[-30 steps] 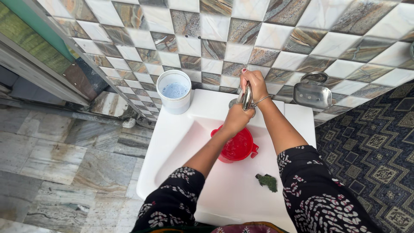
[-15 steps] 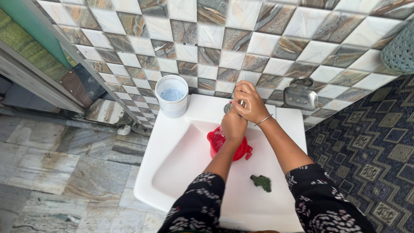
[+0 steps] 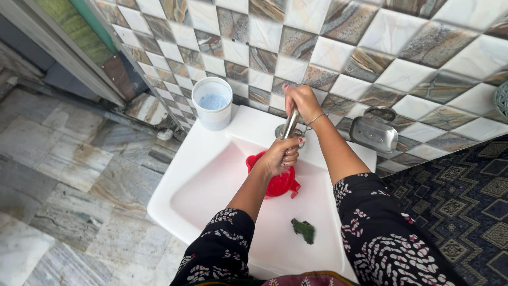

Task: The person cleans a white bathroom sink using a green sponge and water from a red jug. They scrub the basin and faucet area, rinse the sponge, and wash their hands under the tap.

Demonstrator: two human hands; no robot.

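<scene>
Tap (image 3: 290, 123) is gripped by our right hand (image 3: 301, 100); our left hand (image 3: 279, 155) holds the red jug (image 3: 278, 182) in the sink (image 3: 211, 180).

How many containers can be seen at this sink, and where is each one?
2. A white cup stands on the sink's back left corner; a red jug sits in the basin under the left hand.

Tap (image 3: 290, 124) polished metal, shiny; red jug (image 3: 277, 182) glossy plastic; sink (image 3: 211, 175) smooth white ceramic; wall tiles (image 3: 338, 42) glazed marble-look; soap dish (image 3: 374, 135) brushed metal; scrub pad (image 3: 304, 230) rough green fibre
</scene>
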